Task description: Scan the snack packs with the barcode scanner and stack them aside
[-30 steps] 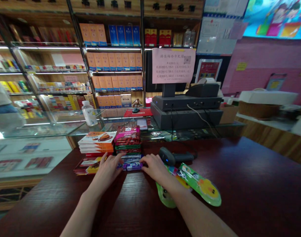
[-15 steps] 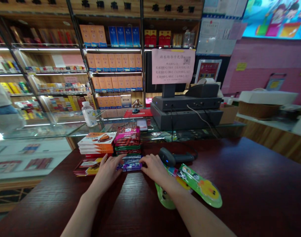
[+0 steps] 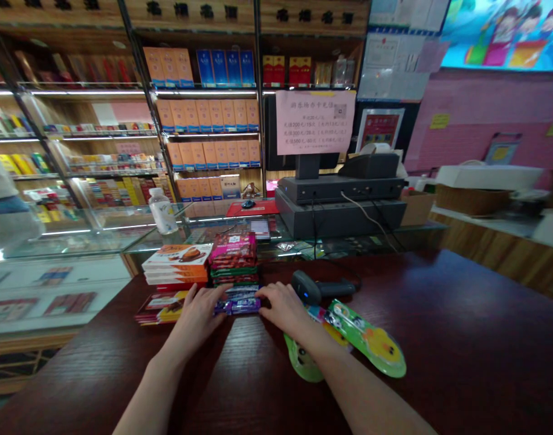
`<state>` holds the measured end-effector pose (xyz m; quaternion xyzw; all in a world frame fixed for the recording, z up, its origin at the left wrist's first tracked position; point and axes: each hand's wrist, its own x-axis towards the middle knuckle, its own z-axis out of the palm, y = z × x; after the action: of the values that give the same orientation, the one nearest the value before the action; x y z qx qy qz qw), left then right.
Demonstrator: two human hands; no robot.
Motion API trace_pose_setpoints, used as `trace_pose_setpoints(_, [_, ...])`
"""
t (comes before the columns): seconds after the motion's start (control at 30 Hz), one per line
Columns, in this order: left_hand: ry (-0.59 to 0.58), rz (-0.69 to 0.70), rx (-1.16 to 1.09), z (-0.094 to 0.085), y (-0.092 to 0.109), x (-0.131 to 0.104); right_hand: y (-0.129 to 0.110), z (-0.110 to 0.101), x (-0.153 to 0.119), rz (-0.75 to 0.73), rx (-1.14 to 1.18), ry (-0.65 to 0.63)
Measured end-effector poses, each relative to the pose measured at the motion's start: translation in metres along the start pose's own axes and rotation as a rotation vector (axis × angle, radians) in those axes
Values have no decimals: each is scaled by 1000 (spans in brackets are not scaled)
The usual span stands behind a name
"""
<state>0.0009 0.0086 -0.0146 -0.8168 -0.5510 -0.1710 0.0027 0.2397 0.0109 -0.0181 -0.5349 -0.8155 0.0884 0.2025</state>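
Note:
Purple-wrapped snack bars (image 3: 244, 307) lie on the dark wooden counter between my two hands. My left hand (image 3: 202, 311) has its thumb and fingertips against their left end, and my right hand (image 3: 280, 305) pinches the right end. Directly behind them rises a pile of pink and red snack packs (image 3: 233, 251), with green ones lower down. White-and-orange boxes (image 3: 179, 263) are stacked to the left. Below those, flat red-and-yellow packs (image 3: 161, 307) sit beside my left wrist. Green packages with a yellow duck (image 3: 378, 347) lie by my right forearm, which partly covers one.
A black barcode scanner (image 3: 307, 288) rests just right of my right hand. Behind the counter stand a cash register (image 3: 339, 208) with a paper sign (image 3: 315, 124) and a white bottle (image 3: 162, 211) on glass. Shelves of boxes fill the back wall.
Both hands stay at the ends of the purple bars. The view has shifted very slightly; nothing else has visibly moved.

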Motion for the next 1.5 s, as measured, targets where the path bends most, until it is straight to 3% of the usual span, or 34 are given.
trace_pose_setpoints(0.23, [135, 55, -89, 5, 5, 2, 5, -17, -1, 16, 67, 55])
trace_pose_setpoints(0.6, [189, 191, -89, 3, 26, 9, 13, -43, -18, 13, 32, 92])
trace_pose_setpoints(0.93, [51, 277, -87, -4, 67, 15, 31, -57, -48, 28, 24, 145])
trace_pose_setpoints(1.27, [-19, 256, -37, 23, 110, 22, 51, -65, -69, 38, -59, 206])
trace_pose_setpoints(1.5, [-91, 212, -1, 33, 124, 30, 62, -64, -78, 68, -14, 351])
